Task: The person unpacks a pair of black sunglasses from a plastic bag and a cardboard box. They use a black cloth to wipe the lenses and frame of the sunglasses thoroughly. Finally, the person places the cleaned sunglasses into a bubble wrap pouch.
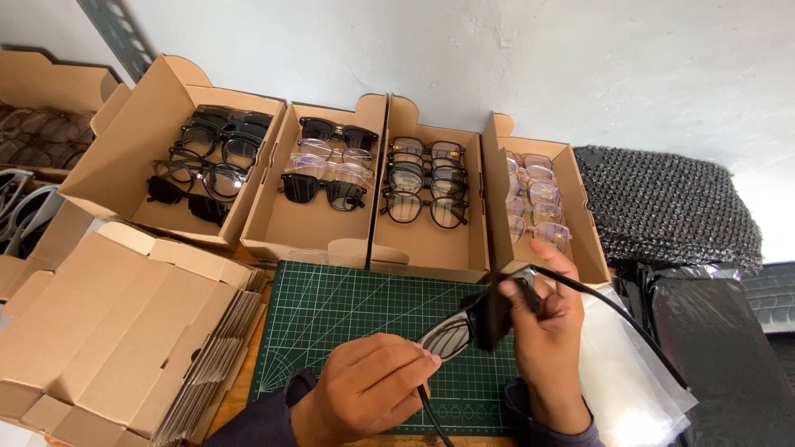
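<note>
- A dark green cutting mat with a pale printed grid lies on a wooden bench; a strip of the wood shows at its lower left corner.
- Over the mat, the left hand pinches one side of a pair of black-framed glasses, fingers curled shut around the lens rim and temple.
- The right hand closes on the other side of the frame with a dark cloth pressed to it, thumb and fingers folded in; one temple arm juts out to the right.
- Clear plastic bags lie under and beside the right wrist.
- Four open cardboard boxes stand in a row behind the mat, against a white wall, each holding rows of glasses, dark frames to the left, clear and pale ones to the right.
- A stack of flat, unfolded cardboard boxes sits on the left.
- Black bubble wrap lies heaped on the right, above dark wrapped bundles.
</note>
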